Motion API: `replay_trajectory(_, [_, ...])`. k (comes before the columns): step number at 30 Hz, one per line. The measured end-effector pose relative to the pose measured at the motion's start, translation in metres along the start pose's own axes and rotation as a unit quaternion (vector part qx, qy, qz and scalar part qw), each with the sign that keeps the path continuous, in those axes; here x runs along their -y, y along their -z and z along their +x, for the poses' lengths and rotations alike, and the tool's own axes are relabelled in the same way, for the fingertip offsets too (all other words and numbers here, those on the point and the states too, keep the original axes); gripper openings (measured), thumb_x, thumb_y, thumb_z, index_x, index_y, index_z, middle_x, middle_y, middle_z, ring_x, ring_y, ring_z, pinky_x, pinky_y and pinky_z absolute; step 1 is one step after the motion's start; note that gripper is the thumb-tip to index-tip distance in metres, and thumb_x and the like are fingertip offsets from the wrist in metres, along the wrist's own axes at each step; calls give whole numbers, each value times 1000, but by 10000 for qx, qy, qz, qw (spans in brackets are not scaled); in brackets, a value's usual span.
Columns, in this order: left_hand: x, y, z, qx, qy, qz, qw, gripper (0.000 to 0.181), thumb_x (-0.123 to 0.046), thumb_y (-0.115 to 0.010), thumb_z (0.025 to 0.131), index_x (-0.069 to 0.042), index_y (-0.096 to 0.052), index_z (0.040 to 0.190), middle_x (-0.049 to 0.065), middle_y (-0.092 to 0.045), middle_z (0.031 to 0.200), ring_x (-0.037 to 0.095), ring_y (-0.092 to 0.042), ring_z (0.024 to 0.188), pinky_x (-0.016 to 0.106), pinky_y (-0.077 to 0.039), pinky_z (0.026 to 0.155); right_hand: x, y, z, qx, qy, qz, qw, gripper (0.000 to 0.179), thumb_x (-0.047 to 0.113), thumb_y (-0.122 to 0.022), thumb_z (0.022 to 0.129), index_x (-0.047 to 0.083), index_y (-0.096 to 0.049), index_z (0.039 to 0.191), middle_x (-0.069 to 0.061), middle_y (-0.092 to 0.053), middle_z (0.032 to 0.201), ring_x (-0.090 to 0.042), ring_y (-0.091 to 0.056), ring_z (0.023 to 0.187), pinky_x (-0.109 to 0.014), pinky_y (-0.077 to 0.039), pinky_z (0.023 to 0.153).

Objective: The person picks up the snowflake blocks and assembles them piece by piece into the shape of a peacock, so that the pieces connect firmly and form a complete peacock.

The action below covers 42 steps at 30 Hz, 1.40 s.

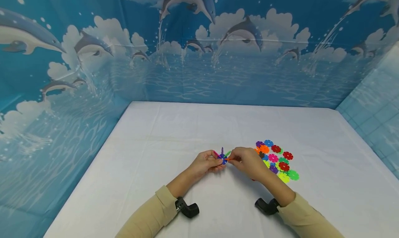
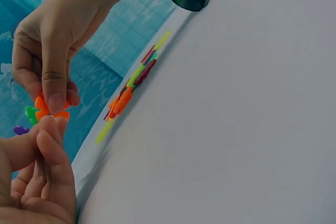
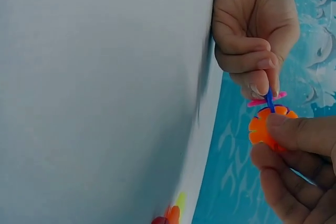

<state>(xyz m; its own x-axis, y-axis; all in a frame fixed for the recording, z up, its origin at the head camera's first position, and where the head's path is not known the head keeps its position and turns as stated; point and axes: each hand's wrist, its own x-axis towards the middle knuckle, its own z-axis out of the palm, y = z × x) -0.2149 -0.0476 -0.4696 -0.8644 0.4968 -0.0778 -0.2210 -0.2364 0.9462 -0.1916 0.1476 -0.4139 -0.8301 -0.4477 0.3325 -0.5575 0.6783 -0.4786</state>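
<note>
Blue disc: held up over the white surface [image 1: 174,127] as the hub of a small assembly, its rim pinched by the curled fingers of the left hand [image 1: 204,163]; the blue disc [image 1: 223,159] is seen nearly face-on in the head view.
Attached pieces: a pink disc [image 1: 216,154], a purple disc [image 1: 222,150] and a green disc [image 1: 228,153] are seen standing out from the hub's rim, apparently already slotted in.
Orange disc: pinched between thumb and fingers of the right hand [image 1: 249,161]; the orange disc [image 3: 257,129] is brought edge to edge with the hub. Whether its slot is fully seated cannot be told.
Progress: three joins appear to be made and a fourth is judged to be in hand; part of the hub's rim is hidden by the left thumb, so free slots cannot be counted.
Loose discs: many-coloured loose discs [image 1: 273,158] are left unjoined in an overlapping spread on the surface, beside and beyond the right hand.
</note>
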Motion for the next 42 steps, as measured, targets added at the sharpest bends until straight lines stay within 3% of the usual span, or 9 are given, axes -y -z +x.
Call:
replay_trajectory(3, [-1, 1, 0, -56, -51, 18, 10000, 20, 9, -56, 94, -6, -51, 81, 1, -70, 71, 7, -66, 65, 16, -51, 58, 2, -1, 2, -46, 209, -208, 9996, 13, 0, -78, 79, 10, -71, 78, 4, -67, 79, -11, -61, 70, -31, -56, 67])
replay_trajectory(6, [-1, 1, 0, -54, -114, -11, 9999, 19, 9, -56, 94, -6, -51, 82, 1, -70, 72, 7, -67, 67, 16, -51, 59, 3, -1, 3, -96, 164, -224, 9996, 12, 0, -77, 80, 10, -70, 80, 3, -67, 81, -12, -61, 71, -32, -56, 67])
replay_trajectory(12, [0, -1, 1, -34, -172, -182, 9997, 16, 8, -54, 95, -6, -51, 88, 2, -70, 76, 8, -69, 73, 15, -52, 62, -1, 0, 1, 32, -312, 45, 9995, 11, 7, -78, 82, 11, -70, 88, 3, -65, 86, -12, -59, 75, -32, -55, 70])
replay_trajectory(18, [1, -3, 2, -127, -130, -191, 9997, 16, 8, -54, 95, -7, -53, 87, 1, -69, 76, 7, -68, 73, 14, -50, 61, -5, 9, -2, 202, -612, 268, 9976, 19, 9, -78, 83, 6, -70, 100, -4, -67, 96, -16, -62, 80, -34, -56, 71])
replay_trajectory(24, [0, -2, 0, -182, -45, -83, 9998, 12, 6, -57, 95, -6, -56, 90, 7, -72, 83, 8, -68, 74, 18, -53, 67, -24, 25, -11, 251, -1243, 553, 9904, 19, 9, -76, 85, 4, -69, 102, -4, -65, 94, -19, -61, 82, -27, -54, 64])
replay_trajectory(30, [-1, -2, -1, -300, 27, 128, 9995, 3, 2, -62, 93, 0, -60, 95, 11, -73, 92, 10, -69, 79, 20, -54, 70, -51, 48, -27, 78, -1612, 242, 9866, 22, 14, -74, 87, 1, -68, 104, -4, -66, 88, -24, -62, 82, -34, -54, 68])
replay_trajectory(34, [-1, -3, -1, -359, 22, 233, 9991, 4, 1, -63, 93, 2, -63, 97, 8, -73, 89, 10, -69, 80, 19, -53, 69, -71, 63, -38, 9, -2030, 137, 9791, 25, 21, -69, 92, 0, -66, 106, -10, -67, 93, -30, -62, 88, -38, -55, 69])
replay_trajectory(42, [0, -3, 0, -324, 4, 201, 9993, 3, -1, -63, 93, 1, -62, 95, 4, -72, 86, 9, -68, 78, 19, -52, 68, -109, 86, -59, 0, -3102, 27, 9507, 37, 27, -62, 96, -6, -61, 113, -23, -63, 102, -39, -55, 95, -42, -55, 72])
